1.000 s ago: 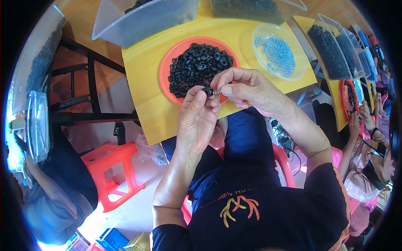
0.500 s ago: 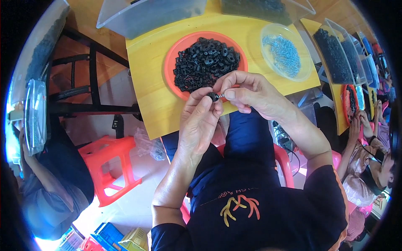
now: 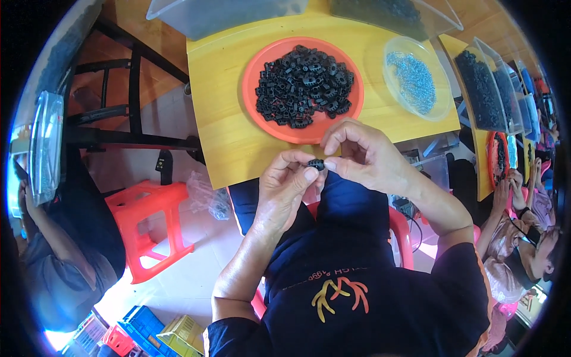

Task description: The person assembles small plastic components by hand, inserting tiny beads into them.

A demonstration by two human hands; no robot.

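Between the thumb and fingers of my left hand is a small black plastic part, held just in front of the table's near edge. My right hand closes in from the other side, its thumb and fingertip at the part's right end. No spring shows outside the part; whether one sits inside is hidden. Beyond both hands, a round red tray carries a heap of similar black parts. To its right stands a clear round tub with many small silvery-blue springs.
The yellow table has clear bins along its far side. At left are a red stool, a black metal frame and a seated person. Other people work at right. Crates stand at lower left.
The spring that stuck out between my hands no longer shows. Both hands have come slightly lower, away from the tray, with the black plastic part still in the left. The view has shifted a little.
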